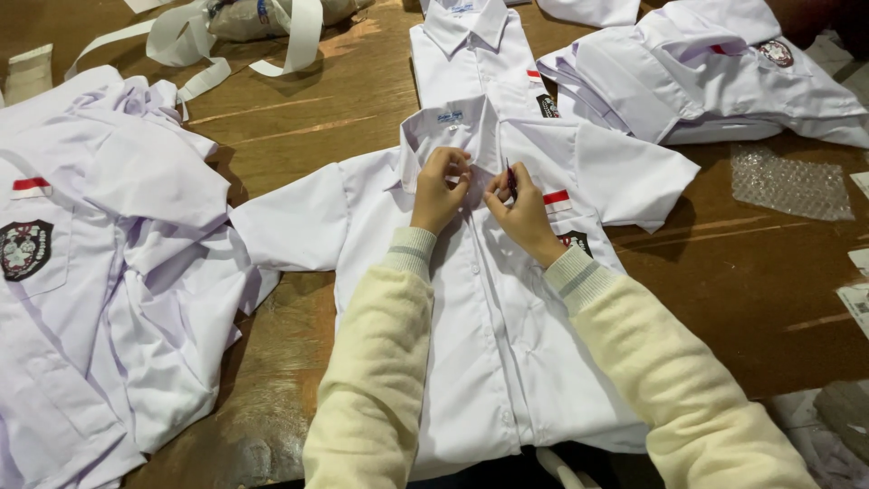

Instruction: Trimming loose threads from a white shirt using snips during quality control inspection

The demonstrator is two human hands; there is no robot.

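A white short-sleeved shirt lies flat, front up, on the wooden table, collar away from me. Its chest pocket carries a red stripe and a dark badge. My left hand pinches the shirt's placket just below the collar. My right hand grips the opposite edge of the placket at the same height, with a small dark red object between its fingers. Both hands sit close together at the top button. Cream sleeves cover my forearms.
A heap of similar white shirts lies at left. More folded shirts are stacked at the back right, another shirt behind the collar. White strips lie at the back left; bubble wrap at right.
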